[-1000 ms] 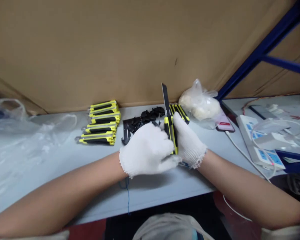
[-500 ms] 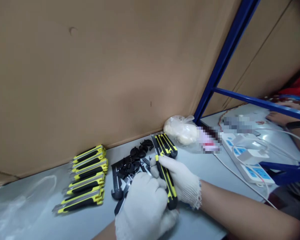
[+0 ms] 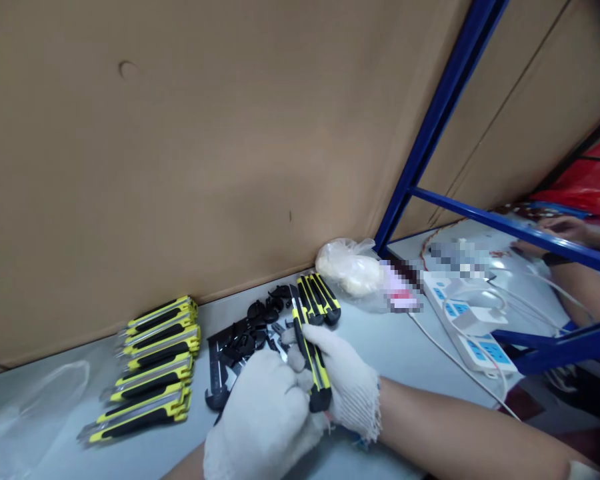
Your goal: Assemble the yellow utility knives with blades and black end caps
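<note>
1. Clock directions start from the hands, with 12 o'clock toward the wall. A person in white knit gloves works at a pale grey table (image 3: 380,353).
2. The left hand (image 3: 260,417) and right hand (image 3: 345,380) are close together, with their fingers curled closed around a yellow-and-black utility knife (image 3: 311,360).
3. The knife sits between the palms, tilted, with its narrow tip toward 11 o'clock. The gloves hide part of its body.
4. At 11 o'clock, just beyond the hands, lies a heap of black plastic parts (image 3: 243,343). Beside it at 12 o'clock, three or so similar knives (image 3: 317,299) lie grouped together.
5. At 9 o'clock, a neat stack of knives (image 3: 153,368) lies well apart from the hands.
6. At 1 o'clock, a plastic bag of pale contents (image 3: 350,268) rests against a cardboard wall (image 3: 180,133).
7. At 2 to 3 o'clock are a white power strip (image 3: 465,320) and a blue metal shelf frame (image 3: 440,133).
8. Beyond the frame, at 2 o'clock, is another person's hand (image 3: 563,230).
</note>
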The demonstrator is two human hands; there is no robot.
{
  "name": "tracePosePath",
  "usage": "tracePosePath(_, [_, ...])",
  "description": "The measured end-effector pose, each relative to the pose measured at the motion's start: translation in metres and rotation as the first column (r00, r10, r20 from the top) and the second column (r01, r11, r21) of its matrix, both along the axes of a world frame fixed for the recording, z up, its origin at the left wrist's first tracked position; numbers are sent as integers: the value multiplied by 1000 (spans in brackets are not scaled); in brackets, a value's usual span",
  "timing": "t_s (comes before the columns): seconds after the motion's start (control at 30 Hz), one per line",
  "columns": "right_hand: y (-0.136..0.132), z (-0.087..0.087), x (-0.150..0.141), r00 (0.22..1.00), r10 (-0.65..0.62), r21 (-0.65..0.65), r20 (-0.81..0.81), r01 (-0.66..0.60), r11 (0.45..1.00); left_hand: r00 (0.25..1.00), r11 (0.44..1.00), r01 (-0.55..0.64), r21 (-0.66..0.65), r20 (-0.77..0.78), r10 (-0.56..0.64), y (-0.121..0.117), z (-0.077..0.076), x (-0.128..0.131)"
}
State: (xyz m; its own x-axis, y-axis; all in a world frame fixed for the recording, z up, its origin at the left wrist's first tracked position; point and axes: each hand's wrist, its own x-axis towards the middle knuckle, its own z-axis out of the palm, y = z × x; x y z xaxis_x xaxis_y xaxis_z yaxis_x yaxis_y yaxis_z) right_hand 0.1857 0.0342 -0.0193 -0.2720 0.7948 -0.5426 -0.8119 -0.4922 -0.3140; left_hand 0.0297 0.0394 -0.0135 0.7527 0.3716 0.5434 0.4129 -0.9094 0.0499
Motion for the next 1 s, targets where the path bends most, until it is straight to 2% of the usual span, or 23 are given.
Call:
tracePosePath(0.13, [0,8,-1,1000,1,-42,30,0,999,999,999,5,-49,-53,-8,3,5,-4])
tracePosePath(0.23, [-1,12,1,996,-43,-68,75,48,997,993,998,-21,-57,-119,14,4,8,-3])
tracePosePath(0.33, [-3,13,2,997,-69,-50,46,71,996,986,997,-32,-63,-165,21,5,12,-1])
tracePosePath(0.5, [-6,12,0,988,-134,71,82,128,989,960,993,-118,-33,-260,105,11,20,5])
tracePosePath(0.57, [-8,15,0,980,-169,172,107,149,974,952,990,-140,-8,-276,132,13,22,6])
tracePosePath(0.63, [-8,20,4,976,-162,311,148,109,944,946,982,-188,13,-268,185,12,23,2])
tracePosePath(0.7, [-6,26,16,950,-109,420,294,-26,907,941,967,-254,12,-226,250,10,25,-8])
tracePosePath(0.73, [-3,29,25,896,-71,441,437,-145,886,937,959,-283,3,-214,277,9,27,-16])
tracePosePath(0.77, [0,31,37,771,-75,442,633,-281,852,931,952,-307,-3,-211,299,8,30,-27])
tracePosePath(0.8, [5,32,49,603,-132,434,787,-389,812,920,944,-329,-4,-228,319,8,33,-40])
tracePosePath(0.83, [11,32,62,416,-233,416,879,-431,800,899,930,-367,11,-253,358,8,37,-56])
tracePosePath(0.87, [17,31,75,227,-321,390,920,-429,815,871,909,-414,39,-274,408,10,40,-74])
tracePosePath(0.93, [31,26,95,-80,-432,355,898,-446,822,793,845,-532,47,-322,517,14,45,-113])
tracePosePath(0.97, [37,24,103,-202,-487,354,850,-466,811,734,790,-612,39,-343,586,16,46,-134])
tracePosePath(1.0, [43,21,108,-318,-522,336,792,-486,806,650,704,-710,30,-357,671,18,45,-154])
